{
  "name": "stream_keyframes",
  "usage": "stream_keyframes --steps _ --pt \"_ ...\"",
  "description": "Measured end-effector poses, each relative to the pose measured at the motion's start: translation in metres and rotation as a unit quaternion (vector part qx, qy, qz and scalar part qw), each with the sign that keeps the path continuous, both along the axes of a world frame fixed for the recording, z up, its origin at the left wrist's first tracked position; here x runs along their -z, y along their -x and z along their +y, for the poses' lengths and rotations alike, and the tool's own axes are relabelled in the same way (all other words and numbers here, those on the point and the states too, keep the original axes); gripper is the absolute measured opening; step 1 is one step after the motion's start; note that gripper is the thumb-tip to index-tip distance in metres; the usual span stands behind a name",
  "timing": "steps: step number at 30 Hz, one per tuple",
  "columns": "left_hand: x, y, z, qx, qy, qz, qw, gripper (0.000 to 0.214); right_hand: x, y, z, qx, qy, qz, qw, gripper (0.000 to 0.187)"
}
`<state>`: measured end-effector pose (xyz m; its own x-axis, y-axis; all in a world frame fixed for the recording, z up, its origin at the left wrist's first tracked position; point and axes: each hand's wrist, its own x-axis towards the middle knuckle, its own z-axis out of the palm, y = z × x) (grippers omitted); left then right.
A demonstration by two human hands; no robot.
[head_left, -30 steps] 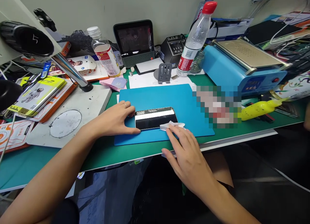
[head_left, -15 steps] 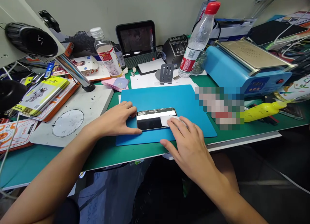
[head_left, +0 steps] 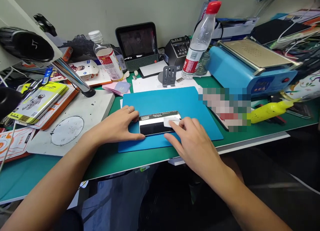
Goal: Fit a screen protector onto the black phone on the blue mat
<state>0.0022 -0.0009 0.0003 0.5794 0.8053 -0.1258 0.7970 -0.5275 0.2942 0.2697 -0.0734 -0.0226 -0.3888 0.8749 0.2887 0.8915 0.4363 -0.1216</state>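
While the spread left hand (head_left: pixel 116 125) is bracing the phone (head_left: pixel 151 128) on the mat (head_left: pixel 170 99), the right hand (head_left: pixel 194 142), fingers bent, is holding a wipe (head_left: pixel 167 122) on it; lopsided pressure would be inviting slips.

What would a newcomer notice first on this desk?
Probably the glossy dark phone on the blue mat, with the left hand at its left end and the right hand pressing a white wipe on its right part. Next, perhaps, the bottle with a red cap behind the mat, and the bulky blue machine farther right.
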Motion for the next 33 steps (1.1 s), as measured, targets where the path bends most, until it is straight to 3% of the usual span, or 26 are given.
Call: stream_keyframes --steps 10,13,16,19,24,29,33 --pt "-0.001 -0.001 -0.001 -0.003 0.009 0.009 1.000 0.052 -0.007 0.002 -0.006 -0.016 0.011 -0.007 1.000 0.031" --pt "0.000 0.000 -0.001 -0.017 0.017 0.000 1.000 0.066 -0.008 0.006 0.007 -0.011 0.022 -0.013 1.000 0.030" --pt "0.000 0.001 -0.001 -0.025 0.020 -0.008 0.999 0.082 -0.008 0.019 0.025 -0.013 0.038 -0.021 0.999 0.031" --pt "-0.001 0.001 -0.001 -0.028 0.029 -0.012 0.999 0.080 -0.006 0.037 0.036 -0.018 0.039 -0.028 0.999 0.032" --pt "0.002 0.003 -0.002 -0.053 0.029 -0.042 0.997 0.089 -0.006 0.058 0.032 -0.032 0.032 -0.044 0.998 0.033" --pt "0.004 0.004 -0.001 -0.027 0.026 -0.041 0.998 0.084 -0.012 0.072 0.027 -0.070 0.053 -0.063 0.994 0.030" --pt "0.005 0.004 -0.001 -0.007 0.019 -0.073 0.997 0.094 -0.015 0.088 0.038 -0.092 0.068 -0.052 0.992 0.033"
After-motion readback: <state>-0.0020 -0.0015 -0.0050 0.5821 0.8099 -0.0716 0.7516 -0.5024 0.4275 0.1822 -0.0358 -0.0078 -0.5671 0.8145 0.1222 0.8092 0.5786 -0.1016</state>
